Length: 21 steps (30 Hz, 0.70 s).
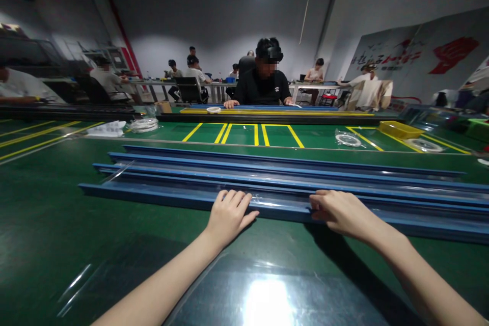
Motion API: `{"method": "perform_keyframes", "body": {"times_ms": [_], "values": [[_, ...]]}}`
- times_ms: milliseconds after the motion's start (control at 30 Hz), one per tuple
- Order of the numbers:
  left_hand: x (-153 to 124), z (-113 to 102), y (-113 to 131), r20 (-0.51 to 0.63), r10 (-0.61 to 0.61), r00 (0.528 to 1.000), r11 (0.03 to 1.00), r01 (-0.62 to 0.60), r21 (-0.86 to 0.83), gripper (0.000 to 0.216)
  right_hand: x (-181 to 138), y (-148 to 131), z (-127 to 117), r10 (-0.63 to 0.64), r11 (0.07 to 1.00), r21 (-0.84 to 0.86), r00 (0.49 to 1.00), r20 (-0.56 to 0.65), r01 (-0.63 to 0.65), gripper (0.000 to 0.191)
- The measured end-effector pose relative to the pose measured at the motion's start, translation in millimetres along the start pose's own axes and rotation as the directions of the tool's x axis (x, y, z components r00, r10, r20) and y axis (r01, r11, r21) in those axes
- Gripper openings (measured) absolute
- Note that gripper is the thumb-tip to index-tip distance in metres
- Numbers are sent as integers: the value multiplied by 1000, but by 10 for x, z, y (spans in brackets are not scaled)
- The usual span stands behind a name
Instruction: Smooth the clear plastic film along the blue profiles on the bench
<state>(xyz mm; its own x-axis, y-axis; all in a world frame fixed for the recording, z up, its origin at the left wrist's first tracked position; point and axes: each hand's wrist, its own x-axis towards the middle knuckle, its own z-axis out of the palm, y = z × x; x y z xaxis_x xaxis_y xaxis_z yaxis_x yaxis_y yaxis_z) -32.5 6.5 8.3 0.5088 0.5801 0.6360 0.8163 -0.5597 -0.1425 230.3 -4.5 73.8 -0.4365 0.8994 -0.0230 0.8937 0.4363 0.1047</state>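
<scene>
Room lies open on the green table (57,224) in front of the long blue plastic rails (267,175) laid crosswise. On the nearest rail's near edge the left hand (228,215) rests flat and open; the right hand (338,212) curls there, grip unclear.

Person's own body, two entries.
1. left hand (228,216): bare, slim fingers; left forearm (168,277) bare to the picture's lower edge.
2. right hand (338,212): bare, slim fingers; right forearm (416,270) bare to the lower right corner.
</scene>
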Motion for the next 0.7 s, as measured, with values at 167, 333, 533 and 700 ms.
{"method": "perform_keyframes", "body": {"times_ms": [167,333,533,700], "values": [[-5,27,-5,24,-25,999,1000,25,-6,31,-63,180,-14,117,993,0,987,111,-118,8],[9,36,11,55,-32,998,999,32,-4,30,-92,147,-45,181,983,-47,978,99,-177,6],[16,33,19,71,-31,997,999,31,11,28,-14,-71,37,82,990,119,994,-69,-74,16],[14,30,20,73,-31,997,1000,30,8,28,60,-229,152,2,993,113,985,-170,18,8]]}}
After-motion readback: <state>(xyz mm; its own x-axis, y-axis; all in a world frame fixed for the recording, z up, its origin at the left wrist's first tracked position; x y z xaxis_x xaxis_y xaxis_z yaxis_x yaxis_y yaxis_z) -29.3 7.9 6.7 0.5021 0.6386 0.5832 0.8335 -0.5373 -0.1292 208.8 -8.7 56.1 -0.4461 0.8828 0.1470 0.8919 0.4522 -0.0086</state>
